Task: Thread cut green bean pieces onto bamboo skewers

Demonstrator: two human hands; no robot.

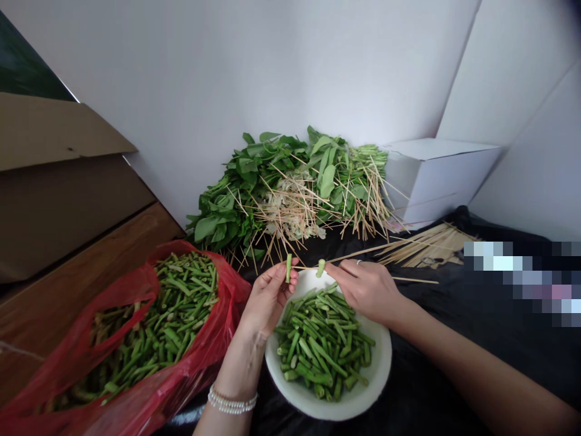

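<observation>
My left hand point(267, 297) is closed in a pinch on a short green stem piece point(288, 267), held upright above a white bowl point(313, 402). My right hand point(363, 287) pinches a thin bamboo skewer point(408, 280) that points left, with another green stem piece point(321, 267) threaded on it near its tip. The held stem piece sits just at the skewer's point. The bowl below both hands is full of cut green stem pieces point(320, 348). A bead bracelet circles my left wrist and a ring shows on my right hand.
A red plastic bag point(136, 387) of cut stems lies at left. Skewered leafy greens point(281, 188) are piled against the wall. Loose skewers point(426, 245) lie on black sheeting beside a white box point(440, 175). Brown cardboard boxes point(59, 181) stand at far left.
</observation>
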